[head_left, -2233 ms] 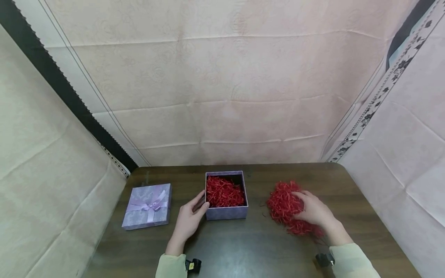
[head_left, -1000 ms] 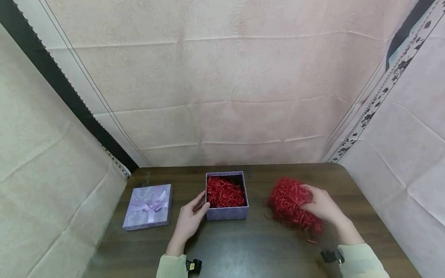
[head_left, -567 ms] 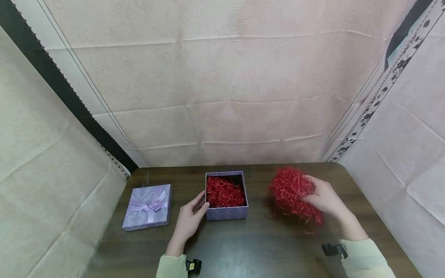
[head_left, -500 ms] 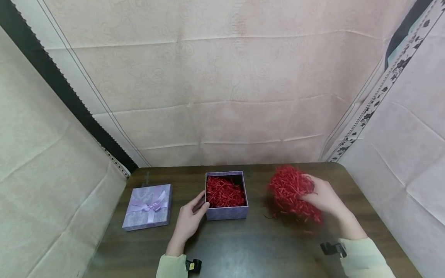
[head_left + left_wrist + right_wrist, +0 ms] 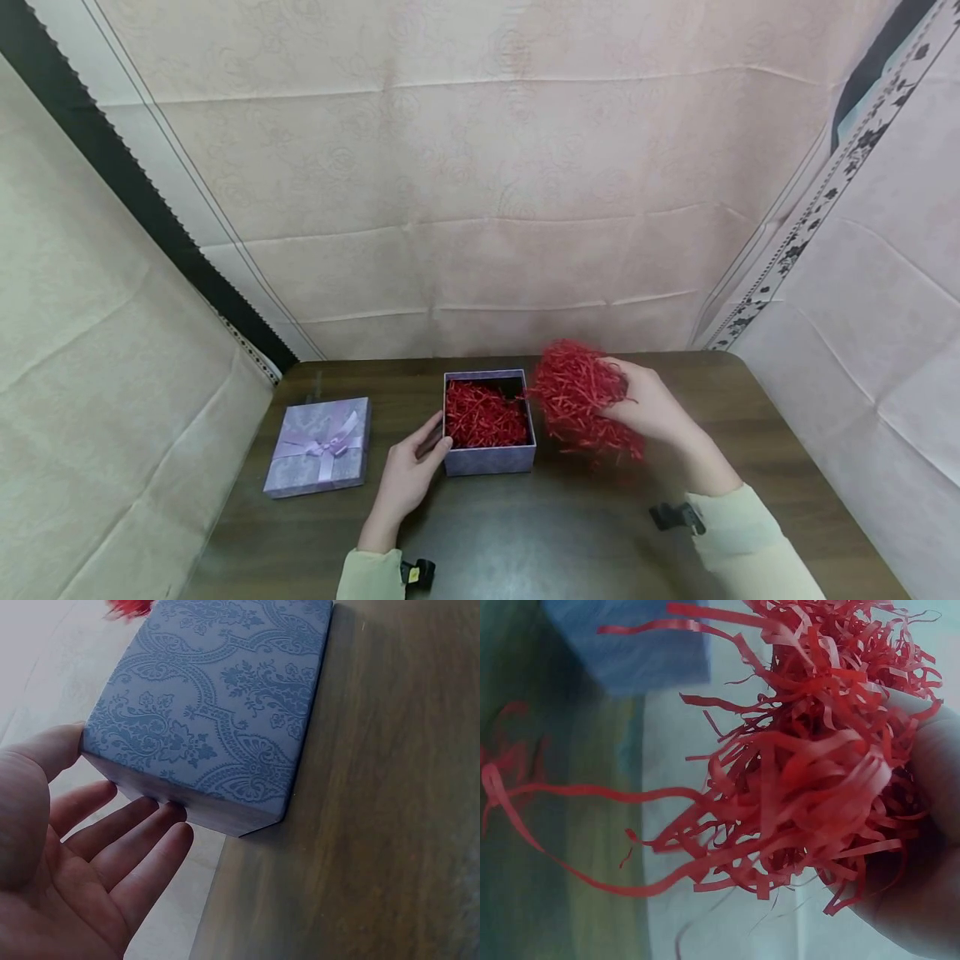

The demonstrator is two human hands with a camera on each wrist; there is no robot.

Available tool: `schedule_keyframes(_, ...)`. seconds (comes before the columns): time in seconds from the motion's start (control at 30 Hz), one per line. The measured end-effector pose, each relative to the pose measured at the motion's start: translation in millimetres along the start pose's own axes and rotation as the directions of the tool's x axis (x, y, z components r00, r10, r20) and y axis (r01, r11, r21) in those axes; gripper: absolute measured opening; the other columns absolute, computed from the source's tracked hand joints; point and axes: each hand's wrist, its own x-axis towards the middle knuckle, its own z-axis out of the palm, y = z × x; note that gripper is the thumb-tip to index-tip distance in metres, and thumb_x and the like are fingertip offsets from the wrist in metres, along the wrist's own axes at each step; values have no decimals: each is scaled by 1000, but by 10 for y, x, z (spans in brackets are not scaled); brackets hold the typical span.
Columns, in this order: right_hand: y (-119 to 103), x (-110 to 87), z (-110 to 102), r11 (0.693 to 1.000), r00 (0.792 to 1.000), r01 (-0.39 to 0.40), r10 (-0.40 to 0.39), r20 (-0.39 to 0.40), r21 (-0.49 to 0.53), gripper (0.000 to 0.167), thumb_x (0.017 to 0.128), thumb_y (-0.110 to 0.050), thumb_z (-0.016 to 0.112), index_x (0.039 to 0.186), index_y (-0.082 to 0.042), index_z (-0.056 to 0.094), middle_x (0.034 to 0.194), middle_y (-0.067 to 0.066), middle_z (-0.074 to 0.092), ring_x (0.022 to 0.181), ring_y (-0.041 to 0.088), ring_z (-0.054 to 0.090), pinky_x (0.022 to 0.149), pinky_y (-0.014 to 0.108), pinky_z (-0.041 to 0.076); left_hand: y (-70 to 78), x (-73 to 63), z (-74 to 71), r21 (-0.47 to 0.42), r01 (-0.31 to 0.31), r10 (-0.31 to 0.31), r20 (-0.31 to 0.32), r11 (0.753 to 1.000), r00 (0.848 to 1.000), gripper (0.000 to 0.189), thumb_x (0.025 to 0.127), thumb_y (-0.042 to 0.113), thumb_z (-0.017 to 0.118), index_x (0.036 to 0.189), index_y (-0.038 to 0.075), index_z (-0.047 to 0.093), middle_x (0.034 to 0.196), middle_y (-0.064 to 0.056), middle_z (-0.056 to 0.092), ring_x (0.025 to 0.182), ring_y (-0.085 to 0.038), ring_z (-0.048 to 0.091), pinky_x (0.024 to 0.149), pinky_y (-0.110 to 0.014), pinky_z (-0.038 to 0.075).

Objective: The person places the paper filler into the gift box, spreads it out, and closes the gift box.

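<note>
My right hand (image 5: 645, 402) grips a big loose clump of red shredded paper (image 5: 573, 392), lifted off the table just right of the open box. Long strands hang from the clump in the right wrist view, with fingers partly hidden behind the paper. The purple patterned gift box (image 5: 491, 460) stands lidless, with red shredded paper (image 5: 483, 415) inside and a dark gap at its back right. My left hand (image 5: 408, 475) rests against the box's left side. In the left wrist view its thumb touches a corner and its fingers (image 5: 150, 862) reach the wall, nearly straight.
A purple lid (image 5: 318, 450) with a ribbon bow lies left of the box on the brown wooden table (image 5: 525, 533). Pale cloth (image 5: 480, 208) hangs behind and on both sides of the table. Each wrist wears a small black camera.
My right hand has grasped the red shredded paper from the table's right, raised it and carried it left to the box's right edge. My left hand and the box have stayed put.
</note>
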Motion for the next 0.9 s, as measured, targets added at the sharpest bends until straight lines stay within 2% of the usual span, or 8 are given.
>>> schedule_keyframes(0.37, -567, 451, 246, 993, 996, 84, -87, 37, 80, 59, 83, -7, 86, 139, -11, 68, 128, 3, 74, 114, 22, 71, 100, 49, 57, -26, 1, -8, 2, -8, 8, -9, 1000, 1000, 54, 104, 31, 74, 154, 13, 60, 149, -11, 63, 129, -28, 67, 104, -41, 56)
schedule_keyframes(0.5, -663, 566, 401, 989, 991, 120, -125, 55, 86, 58, 83, -7, 86, 138, -10, 69, 129, 5, 74, 116, 23, 71, 101, 49, 58, -43, 8, -6, 0, -13, 13, -8, 1000, 1000, 54, 104, 32, 74, 153, 14, 61, 147, -11, 64, 128, -27, 68, 103, -40, 57)
schedule_keyframes(0.57, -666, 612, 512, 989, 988, 123, -131, 87, 87, 59, 83, -5, 86, 139, -11, 69, 128, 3, 74, 114, 22, 71, 99, 48, 59, -47, 10, -5, -5, -15, 15, -6, 1000, 1000, 54, 104, 31, 74, 153, 14, 61, 147, -12, 64, 128, -27, 68, 103, -40, 57)
schedule_keyframes(0.67, -651, 676, 692, 990, 978, 128, -135, 158, 55, 60, 82, -5, 87, 138, -13, 70, 126, 0, 74, 110, 16, 70, 96, 43, 60, -50, 12, -4, -8, -23, 23, -5, 1000, 1000, 54, 104, 30, 74, 153, 13, 61, 146, -12, 65, 128, -27, 67, 103, -40, 57)
schedule_keyframes(0.77, -644, 735, 859, 988, 964, 149, -139, 226, -27, 61, 80, -7, 88, 138, -13, 70, 123, -1, 74, 107, 14, 69, 92, 39, 60, -46, 11, -7, 0, -24, 24, -6, 1000, 1000, 54, 104, 29, 74, 153, 11, 61, 144, -12, 66, 128, -27, 67, 103, -39, 57)
schedule_keyframes(0.9, -649, 794, 1038, 969, 949, 179, -123, 290, -173, 62, 79, -12, 87, 138, -13, 70, 122, 0, 74, 105, 15, 68, 88, 37, 59, -45, 10, -9, 21, -35, 36, -7, 999, 999, 55, 105, 26, 74, 153, 3, 59, 143, -16, 67, 128, -32, 67, 102, -40, 58)
